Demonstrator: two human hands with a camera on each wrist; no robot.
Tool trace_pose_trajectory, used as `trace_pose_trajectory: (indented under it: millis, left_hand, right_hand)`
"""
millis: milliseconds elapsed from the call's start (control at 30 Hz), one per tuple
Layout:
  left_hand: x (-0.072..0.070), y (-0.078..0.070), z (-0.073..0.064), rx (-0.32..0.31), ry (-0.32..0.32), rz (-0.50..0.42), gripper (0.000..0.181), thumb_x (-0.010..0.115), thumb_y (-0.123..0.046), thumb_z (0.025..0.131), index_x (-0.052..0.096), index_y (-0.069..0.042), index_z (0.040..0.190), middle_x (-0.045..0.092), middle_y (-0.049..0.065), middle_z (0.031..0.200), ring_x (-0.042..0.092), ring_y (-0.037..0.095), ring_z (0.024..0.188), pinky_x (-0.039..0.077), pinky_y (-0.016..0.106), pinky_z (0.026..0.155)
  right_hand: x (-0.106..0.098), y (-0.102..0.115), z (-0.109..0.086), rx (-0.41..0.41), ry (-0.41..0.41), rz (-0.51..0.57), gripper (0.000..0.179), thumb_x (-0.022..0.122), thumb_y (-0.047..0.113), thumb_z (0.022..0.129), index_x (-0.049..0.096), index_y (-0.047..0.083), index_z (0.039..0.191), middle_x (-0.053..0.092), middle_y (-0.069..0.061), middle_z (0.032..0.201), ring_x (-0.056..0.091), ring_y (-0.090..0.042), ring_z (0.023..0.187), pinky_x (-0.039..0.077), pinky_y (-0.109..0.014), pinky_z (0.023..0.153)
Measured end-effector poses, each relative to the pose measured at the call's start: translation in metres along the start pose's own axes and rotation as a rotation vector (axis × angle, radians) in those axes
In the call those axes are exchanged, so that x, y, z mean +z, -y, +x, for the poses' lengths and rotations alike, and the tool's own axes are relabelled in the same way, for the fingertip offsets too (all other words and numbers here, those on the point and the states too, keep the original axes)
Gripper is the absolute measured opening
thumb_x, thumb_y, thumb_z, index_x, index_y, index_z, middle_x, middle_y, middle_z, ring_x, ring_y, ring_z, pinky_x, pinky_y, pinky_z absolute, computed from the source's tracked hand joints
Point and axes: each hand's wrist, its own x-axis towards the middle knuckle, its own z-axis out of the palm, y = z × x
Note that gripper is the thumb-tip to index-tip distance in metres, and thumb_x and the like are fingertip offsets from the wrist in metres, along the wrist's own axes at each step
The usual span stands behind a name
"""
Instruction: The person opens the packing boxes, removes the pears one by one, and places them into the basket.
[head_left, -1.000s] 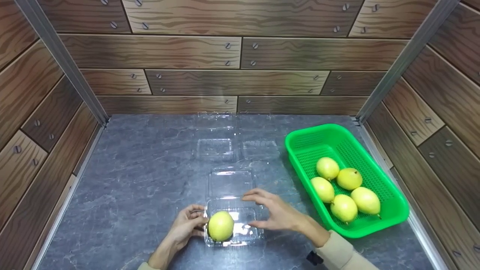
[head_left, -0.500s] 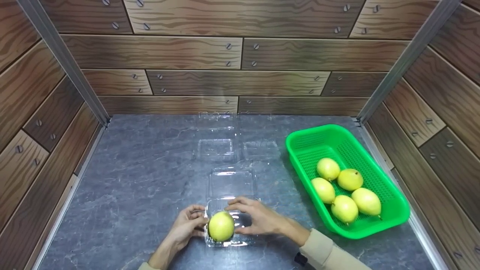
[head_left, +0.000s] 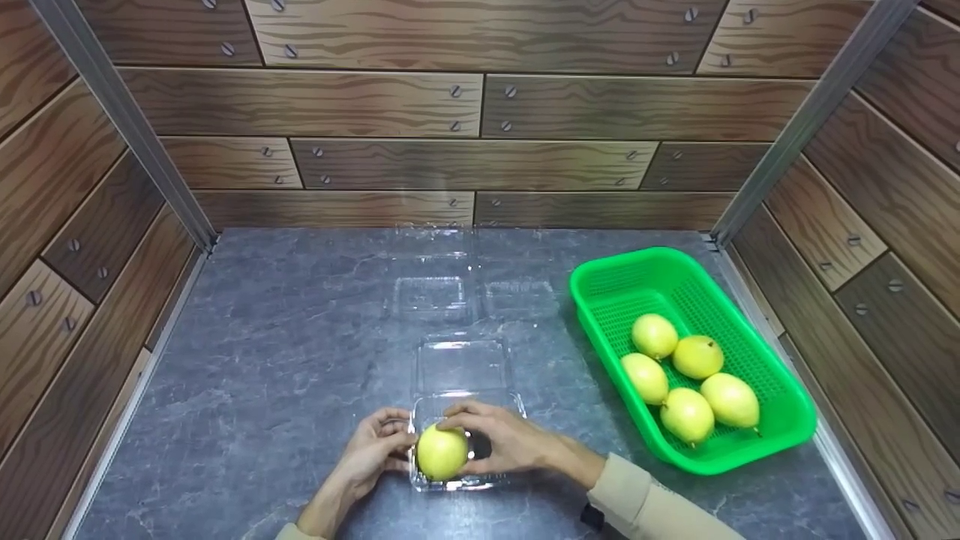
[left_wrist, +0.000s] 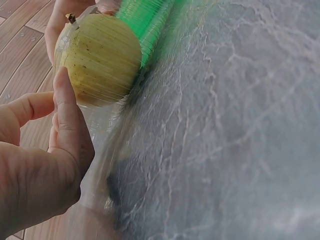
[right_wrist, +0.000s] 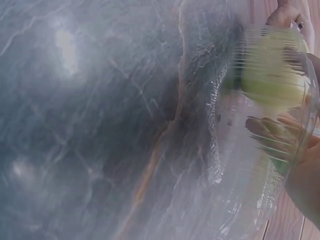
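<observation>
A yellow-green pear sits in the left part of an open clear plastic clamshell box, whose lid lies folded back. My left hand pinches the box's left rim between thumb and fingers. From the right, my right hand reaches into the box, fingertips on the pear's top and thumb at its lower right side. In the left wrist view the pear, with a dark stub on top, shows through the ribbed plastic. Blurry plastic partly covers the right hand in the right wrist view.
A green perforated basket at the right holds several more pears. Farther back on the grey marbled table lie more clear plastic boxes, faint against it. Wood-patterned walls stand around the table.
My right hand has moved left over the box, from apart from the pear to touching it, its fingers closing in. The left hand has stayed at the box's rim.
</observation>
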Motion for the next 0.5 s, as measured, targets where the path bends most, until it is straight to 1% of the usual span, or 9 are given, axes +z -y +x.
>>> trace_pose_trajectory:
  millis: [167, 367, 500]
  left_hand:
    - [0.0, -0.001, 0.0, 0.001, 0.002, 0.007, 0.043, 0.068, 0.004, 0.09, 0.05, 0.007, 0.129, 0.067, -0.001, 0.092, 0.065, 0.011, 0.073, 0.064, 0.025, 0.06]
    - [0.0, -0.002, 0.001, 0.003, 0.001, 0.003, 0.043, 0.068, 0.004, 0.09, 0.049, 0.007, 0.129, 0.067, 0.001, 0.095, 0.065, 0.011, 0.073, 0.064, 0.025, 0.06]
    - [-0.001, -0.001, 0.0, 0.001, -0.001, 0.006, 0.043, 0.068, 0.004, 0.09, 0.05, 0.007, 0.128, 0.066, 0.0, 0.094, 0.064, 0.011, 0.073, 0.064, 0.024, 0.059]
  right_hand:
    - [0.003, -0.003, 0.003, -0.022, -0.013, 0.026, 0.066, 0.087, 0.031, 0.086, 0.059, 0.015, 0.144, 0.061, -0.011, 0.145, 0.065, -0.029, 0.13, 0.058, -0.042, 0.111]
    - [0.005, -0.001, 0.008, 0.006, 0.01, 0.055, 0.066, 0.087, 0.033, 0.086, 0.059, 0.016, 0.144, 0.06, -0.011, 0.146, 0.064, -0.028, 0.131, 0.057, -0.041, 0.112]
    - [0.007, 0.001, 0.012, 0.01, 0.032, 0.066, 0.066, 0.087, 0.033, 0.086, 0.059, 0.016, 0.144, 0.06, -0.01, 0.147, 0.064, -0.028, 0.132, 0.057, -0.04, 0.112]
